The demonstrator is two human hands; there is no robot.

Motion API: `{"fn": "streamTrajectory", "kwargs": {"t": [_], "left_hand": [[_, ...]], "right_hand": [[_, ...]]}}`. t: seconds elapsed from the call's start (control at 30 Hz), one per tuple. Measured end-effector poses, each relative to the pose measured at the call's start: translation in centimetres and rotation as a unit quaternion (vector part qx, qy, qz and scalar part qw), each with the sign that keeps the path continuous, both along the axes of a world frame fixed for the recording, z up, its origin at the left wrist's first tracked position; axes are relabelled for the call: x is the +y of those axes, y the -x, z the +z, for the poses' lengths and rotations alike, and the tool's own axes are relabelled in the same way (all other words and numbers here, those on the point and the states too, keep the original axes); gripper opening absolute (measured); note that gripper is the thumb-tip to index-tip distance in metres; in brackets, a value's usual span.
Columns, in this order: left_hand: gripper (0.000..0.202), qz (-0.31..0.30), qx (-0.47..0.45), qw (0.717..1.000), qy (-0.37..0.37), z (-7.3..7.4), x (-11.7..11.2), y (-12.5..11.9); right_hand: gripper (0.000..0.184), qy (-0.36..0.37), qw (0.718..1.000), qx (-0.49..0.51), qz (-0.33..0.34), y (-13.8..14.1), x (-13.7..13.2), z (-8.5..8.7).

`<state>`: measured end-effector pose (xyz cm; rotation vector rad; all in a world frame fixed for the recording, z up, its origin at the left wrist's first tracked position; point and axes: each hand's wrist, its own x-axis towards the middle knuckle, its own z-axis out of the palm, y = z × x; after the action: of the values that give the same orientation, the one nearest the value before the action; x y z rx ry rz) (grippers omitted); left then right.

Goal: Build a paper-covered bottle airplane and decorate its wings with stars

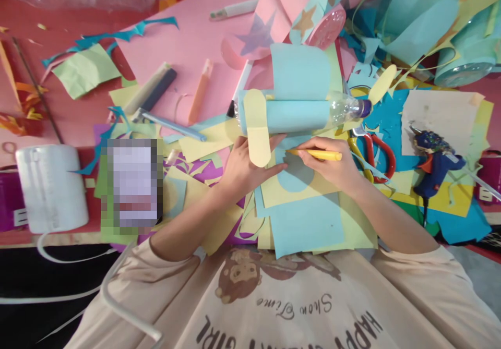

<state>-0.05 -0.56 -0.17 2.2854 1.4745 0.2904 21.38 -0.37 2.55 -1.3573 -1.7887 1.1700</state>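
My right hand [334, 161] grips a yellow marker [324, 155], its tip on a rounded light-blue paper piece [295, 174]. Spread over the left edge of that paper is my left hand [242, 164], thumb and fingers apart. Just beyond both hands lies a clear plastic bottle [344, 107] wrapped in light-blue paper, its purple cap to the right. A pale-yellow rounded paper strip [257, 143] at the bottle's base hides part of my left fingers. Under the rounded piece are pale-yellow sheets and another light-blue sheet [307, 226].
Red-handled scissors [385, 161] and a blue glue gun [436, 166] lie to the right. On the left are a blurred phone [135, 182] and a white corded box [52, 187]. Several markers and pencils, including an orange one [200, 92], and paper scraps lie beyond.
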Motion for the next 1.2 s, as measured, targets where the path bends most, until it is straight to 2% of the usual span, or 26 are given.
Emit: {"fn": "streamTrajectory", "kwargs": {"t": [0.27,0.53,0.77,1.03,1.2], "left_hand": [[0.057,0.004,0.004,1.000,-0.004,-0.1,0.0,0.0],[0.056,-0.008,0.008,1.000,-0.015,-0.2,0.0,0.1],[0.058,-0.008,0.010,1.000,-0.011,-0.2,0.0,0.0],[0.060,-0.001,0.016,1.000,0.006,0.4,0.2,-0.2],[0.061,0.000,0.022,1.000,-0.001,0.0,0.2,-0.1]], "right_hand": [[0.011,-0.001,1.000,-0.025,-0.017,-0.5,0.1,0.8],[0.011,-0.027,0.998,-0.049,-0.036,-1.5,0.5,0.6],[0.016,-0.037,0.994,-0.076,-0.064,-1.4,0.7,1.5],[0.017,-0.026,0.993,-0.073,-0.090,-1.6,0.9,1.2],[0.018,-0.039,0.992,-0.064,-0.105,-1.8,0.8,1.3]]}}
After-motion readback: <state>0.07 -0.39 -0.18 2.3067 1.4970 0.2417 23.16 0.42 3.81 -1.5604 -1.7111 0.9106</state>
